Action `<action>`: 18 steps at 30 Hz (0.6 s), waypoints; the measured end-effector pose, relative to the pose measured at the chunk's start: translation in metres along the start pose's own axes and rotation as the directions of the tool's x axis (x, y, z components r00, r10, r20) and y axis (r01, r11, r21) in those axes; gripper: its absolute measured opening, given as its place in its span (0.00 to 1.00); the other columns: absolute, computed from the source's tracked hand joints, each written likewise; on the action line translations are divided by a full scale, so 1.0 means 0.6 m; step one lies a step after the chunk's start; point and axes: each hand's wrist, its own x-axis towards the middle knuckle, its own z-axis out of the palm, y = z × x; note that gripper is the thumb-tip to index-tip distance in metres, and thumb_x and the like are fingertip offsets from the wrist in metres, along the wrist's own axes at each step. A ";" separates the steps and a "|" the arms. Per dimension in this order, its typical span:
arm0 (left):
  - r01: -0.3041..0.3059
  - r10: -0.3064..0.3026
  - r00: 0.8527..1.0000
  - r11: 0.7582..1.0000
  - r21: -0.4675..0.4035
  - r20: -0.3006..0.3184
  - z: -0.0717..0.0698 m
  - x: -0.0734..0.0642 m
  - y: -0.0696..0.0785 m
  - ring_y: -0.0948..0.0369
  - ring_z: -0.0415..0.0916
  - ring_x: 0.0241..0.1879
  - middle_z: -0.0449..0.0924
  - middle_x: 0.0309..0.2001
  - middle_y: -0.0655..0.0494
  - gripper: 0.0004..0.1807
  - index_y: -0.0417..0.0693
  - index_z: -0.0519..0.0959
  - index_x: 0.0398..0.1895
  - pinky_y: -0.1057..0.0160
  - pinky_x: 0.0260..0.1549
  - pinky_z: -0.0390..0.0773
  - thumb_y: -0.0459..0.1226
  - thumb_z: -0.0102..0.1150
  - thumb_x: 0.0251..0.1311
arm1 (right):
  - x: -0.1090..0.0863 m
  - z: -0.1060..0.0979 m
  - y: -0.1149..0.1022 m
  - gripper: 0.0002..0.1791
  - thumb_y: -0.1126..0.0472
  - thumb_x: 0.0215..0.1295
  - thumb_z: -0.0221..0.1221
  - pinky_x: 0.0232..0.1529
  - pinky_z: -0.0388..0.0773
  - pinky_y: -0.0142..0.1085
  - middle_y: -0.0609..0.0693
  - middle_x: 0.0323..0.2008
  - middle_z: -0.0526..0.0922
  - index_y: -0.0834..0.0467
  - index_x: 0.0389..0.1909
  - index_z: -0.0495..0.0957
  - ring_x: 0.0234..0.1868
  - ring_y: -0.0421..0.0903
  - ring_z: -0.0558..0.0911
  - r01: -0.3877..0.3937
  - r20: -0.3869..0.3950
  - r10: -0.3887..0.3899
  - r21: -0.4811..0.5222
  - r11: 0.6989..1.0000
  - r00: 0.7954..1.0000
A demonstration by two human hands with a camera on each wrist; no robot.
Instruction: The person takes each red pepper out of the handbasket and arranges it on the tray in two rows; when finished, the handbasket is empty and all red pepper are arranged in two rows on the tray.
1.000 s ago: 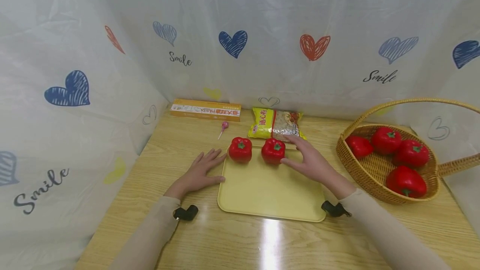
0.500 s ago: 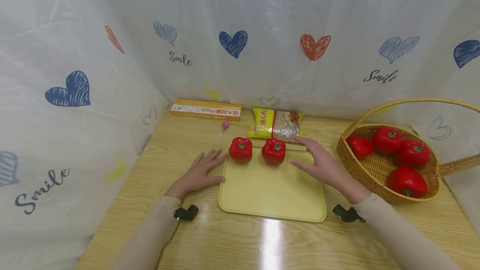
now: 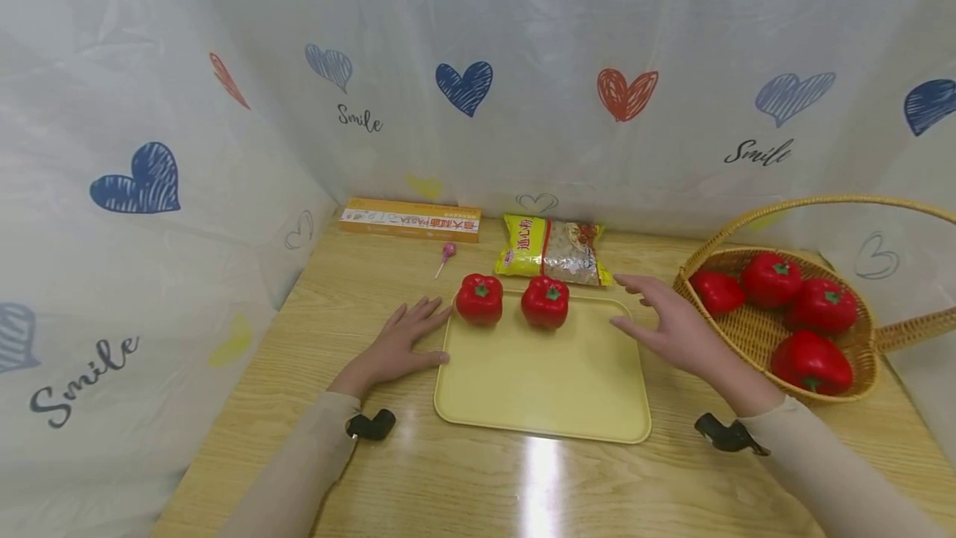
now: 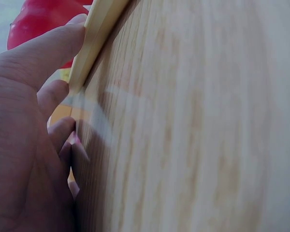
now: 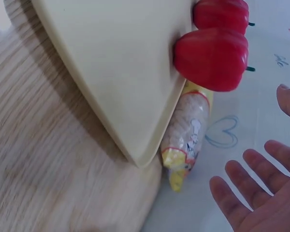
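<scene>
Two red bell peppers stand side by side along the far edge of a yellow tray (image 3: 541, 380): the left pepper (image 3: 479, 300) in the corner, the right pepper (image 3: 545, 303) near the middle. My left hand (image 3: 399, 343) rests beside the tray's left edge with fingers spread; in the left wrist view its thumb (image 4: 53, 46) touches the rim. Over the tray's right edge hovers my right hand (image 3: 675, 330), holding nothing, its fingers loosely extended and thumb apart. The right wrist view shows that hand's fingers (image 5: 249, 186) well away from the peppers.
A wicker basket (image 3: 735, 355) with an arched handle stands at the right, with several red peppers (image 3: 810, 362) inside. Behind the tray lie a yellow pasta bag (image 3: 556, 249), a pink lollipop (image 3: 447, 251) and an orange pasta box (image 3: 411, 220). A printed curtain (image 3: 553, 23) hangs behind.
My right hand has moved right, away from the right pepper on the tray towards the basket. The left hand, tray and peppers have stayed in place.
</scene>
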 end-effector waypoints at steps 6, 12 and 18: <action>0.003 -0.003 1.000 1.000 0.005 0.000 0.000 0.000 0.001 0.48 0.39 0.81 0.49 0.81 0.49 0.44 0.55 0.59 0.80 0.43 0.77 0.31 0.55 0.64 0.64 | -0.012 -0.023 0.006 0.36 0.51 0.68 0.67 0.55 0.78 0.63 0.63 0.66 0.73 0.60 0.72 0.68 0.57 0.66 0.78 -0.002 -0.031 0.002 -0.018 1.000 1.000; 0.004 -0.004 1.000 1.000 0.007 -0.004 0.001 0.000 0.000 0.48 0.39 0.81 0.49 0.81 0.50 0.44 0.55 0.59 0.80 0.43 0.77 0.31 0.56 0.64 0.64 | -0.024 -0.049 0.008 0.34 0.51 0.68 0.67 0.59 0.73 0.64 0.61 0.65 0.75 0.59 0.70 0.71 0.61 0.63 0.76 0.006 -0.052 -0.008 -0.040 0.999 0.999; 0.002 -0.002 1.000 1.000 0.008 -0.006 0.002 0.000 0.000 0.48 0.39 0.81 0.49 0.81 0.49 0.44 0.55 0.59 0.80 0.43 0.77 0.31 0.56 0.64 0.64 | -0.031 -0.074 0.022 0.32 0.52 0.67 0.68 0.58 0.72 0.65 0.62 0.64 0.75 0.59 0.68 0.72 0.63 0.64 0.74 -0.018 -0.052 0.013 -0.096 0.995 0.999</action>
